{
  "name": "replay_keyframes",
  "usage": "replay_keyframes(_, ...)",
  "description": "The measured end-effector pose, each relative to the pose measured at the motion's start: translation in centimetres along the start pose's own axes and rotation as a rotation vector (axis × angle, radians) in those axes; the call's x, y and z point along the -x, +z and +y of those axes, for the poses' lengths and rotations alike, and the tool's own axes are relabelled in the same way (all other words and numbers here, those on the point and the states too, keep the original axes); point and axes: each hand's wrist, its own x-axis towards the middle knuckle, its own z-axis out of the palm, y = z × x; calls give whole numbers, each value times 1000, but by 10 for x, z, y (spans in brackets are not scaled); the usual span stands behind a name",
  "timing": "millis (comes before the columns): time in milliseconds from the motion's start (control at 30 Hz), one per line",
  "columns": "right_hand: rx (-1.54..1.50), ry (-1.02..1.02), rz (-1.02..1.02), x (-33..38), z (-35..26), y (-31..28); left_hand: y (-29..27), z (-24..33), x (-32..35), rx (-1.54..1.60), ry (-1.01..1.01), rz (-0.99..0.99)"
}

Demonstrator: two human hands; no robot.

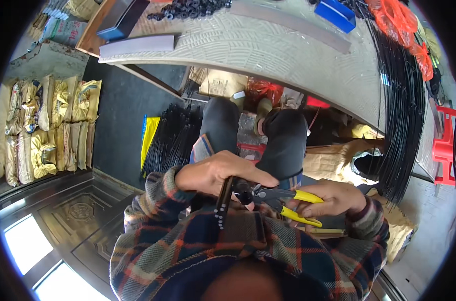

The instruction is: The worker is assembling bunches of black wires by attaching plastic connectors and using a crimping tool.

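My left hand (219, 171) is closed around a small bundle of thin black rods (225, 198), whose pale dotted ends point down toward my plaid jacket. Beside the rods, under the fingers, sits a dark round part (244, 192); its exact kind is hard to make out. From the right, my right hand (331, 199) grips yellow-handled pliers (308, 196). Their dark metal head meets the round part at my left hand, and the handles are spread somewhat apart. Both hands are held above my lap, close to my chest.
Ahead stands a worktable (228, 50) with a heap of black rings (195, 8), a blue bin (336, 15) and a long bundle of black rods (401, 95) hanging over its right side. More rods (173, 133) lie left of my knees. Wrapped packages (52, 128) are stacked far left; a red stool (443, 145) stands right.
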Motion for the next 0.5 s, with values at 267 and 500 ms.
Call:
replay_keyframes(267, 1526, -233, 789, -21, 5, 11, 12, -11, 13, -168, -51, 289)
replay_keyframes(500, 1620, -310, 886, -24, -13, 7, 19, -10, 10, -222, -107, 494)
